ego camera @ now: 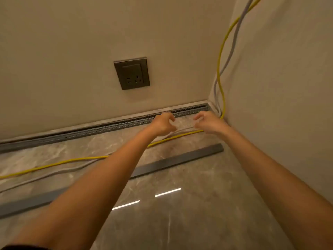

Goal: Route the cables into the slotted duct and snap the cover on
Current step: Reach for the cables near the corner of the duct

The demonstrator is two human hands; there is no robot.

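Grey duct (108,126) lying open along wall base. Cover (171,161) and yellow cable (72,161) lying before duct. Left hand (163,123), right hand (209,122) pinching grey cable (183,130) beside duct, starting routing; next needing cable pressed into duct.

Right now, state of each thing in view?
slotted duct: uncovered
cover: off, flat on floor
yellow cable: outside duct, on floor
grey cable: outside duct, on floor
left hand: fingers curled by grey cable, grip unclear
right hand: fingers curled by grey cable, grip unclear
wall socket: nothing plugged in
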